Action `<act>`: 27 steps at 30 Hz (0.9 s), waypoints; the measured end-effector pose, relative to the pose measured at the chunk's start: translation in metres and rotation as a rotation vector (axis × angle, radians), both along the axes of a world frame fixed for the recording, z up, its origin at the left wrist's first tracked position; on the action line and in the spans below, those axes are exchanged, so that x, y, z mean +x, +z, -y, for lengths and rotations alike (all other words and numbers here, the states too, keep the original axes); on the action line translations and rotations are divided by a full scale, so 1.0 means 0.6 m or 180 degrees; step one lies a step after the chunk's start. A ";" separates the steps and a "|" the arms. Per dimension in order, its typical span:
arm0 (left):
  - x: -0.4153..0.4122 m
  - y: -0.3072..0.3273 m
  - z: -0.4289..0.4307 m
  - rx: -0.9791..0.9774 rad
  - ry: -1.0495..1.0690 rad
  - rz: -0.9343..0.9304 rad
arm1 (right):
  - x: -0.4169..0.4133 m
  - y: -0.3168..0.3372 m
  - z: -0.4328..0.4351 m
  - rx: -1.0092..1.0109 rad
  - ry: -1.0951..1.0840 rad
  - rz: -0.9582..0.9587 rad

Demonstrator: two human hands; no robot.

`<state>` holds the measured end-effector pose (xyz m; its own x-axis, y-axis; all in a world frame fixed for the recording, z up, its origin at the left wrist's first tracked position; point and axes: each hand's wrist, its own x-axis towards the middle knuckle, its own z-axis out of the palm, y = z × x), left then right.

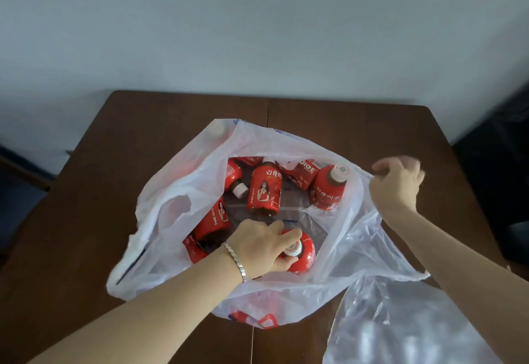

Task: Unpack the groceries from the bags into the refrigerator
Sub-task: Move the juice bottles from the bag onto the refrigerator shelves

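Note:
A white plastic bag (183, 192) lies open on a dark brown table (329, 123). Inside it are several red-labelled drink bottles with white caps, one lying label-up in the middle (264, 190) and one upright at the right (329, 189). My left hand (262, 245), with a silver bracelet on the wrist, reaches into the bag and grips the neck of the nearest red bottle (305, 255). My right hand (398, 183) pinches the bag's right rim and holds it pulled outward. The refrigerator is not in view.
A crumpled clear plastic bag (400, 323) lies on the table at the lower right, near the front edge. A pale wall stands behind the table. Dark furniture shows at the far right edge and at the left edge.

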<state>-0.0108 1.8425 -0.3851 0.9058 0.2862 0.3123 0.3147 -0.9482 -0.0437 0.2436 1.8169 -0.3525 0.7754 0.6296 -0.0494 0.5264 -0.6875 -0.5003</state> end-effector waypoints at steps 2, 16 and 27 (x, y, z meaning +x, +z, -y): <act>0.000 -0.001 -0.001 0.0025 0.0005 0.0030 | -0.026 0.040 0.003 0.0995 0.0890 0.0791; 0.001 0.015 0.007 -0.0127 0.0178 -0.0275 | -0.093 0.050 -0.011 -0.1435 0.1835 0.0685; 0.000 0.062 0.037 -0.0620 0.1351 -0.0996 | -0.132 0.119 0.119 0.0370 0.1717 0.0140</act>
